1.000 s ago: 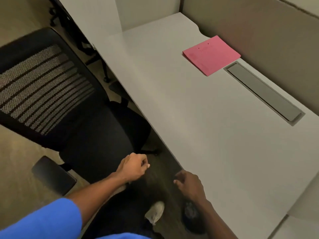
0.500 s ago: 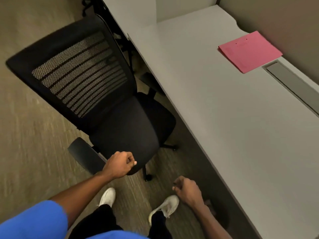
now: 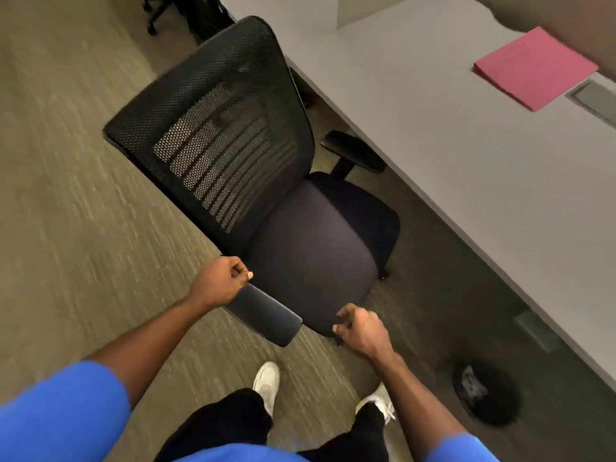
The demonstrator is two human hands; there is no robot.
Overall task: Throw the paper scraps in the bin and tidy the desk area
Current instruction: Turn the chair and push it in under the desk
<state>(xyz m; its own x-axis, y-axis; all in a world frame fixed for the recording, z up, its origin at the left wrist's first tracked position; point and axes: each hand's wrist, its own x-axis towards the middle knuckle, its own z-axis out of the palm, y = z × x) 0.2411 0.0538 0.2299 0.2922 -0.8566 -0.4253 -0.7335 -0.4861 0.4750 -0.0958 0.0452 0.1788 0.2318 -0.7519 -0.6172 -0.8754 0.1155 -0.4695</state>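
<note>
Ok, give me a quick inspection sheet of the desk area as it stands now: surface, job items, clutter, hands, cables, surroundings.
Surface: grey desk, bare except for one folder.
Job's things: black bin on the floor under the desk edge, pale scraps inside; no loose scraps seen elsewhere.
Clutter: pink folder lying flat near the desk's far side.
Hands: left hand curled, over the near armrest; right hand curled, by the seat's front edge; whether either grips, cannot tell.
Cables: nothing seen; a closed cable hatch beside the folder.
Surroundings: black mesh office chair pulled out on carpet.
</note>
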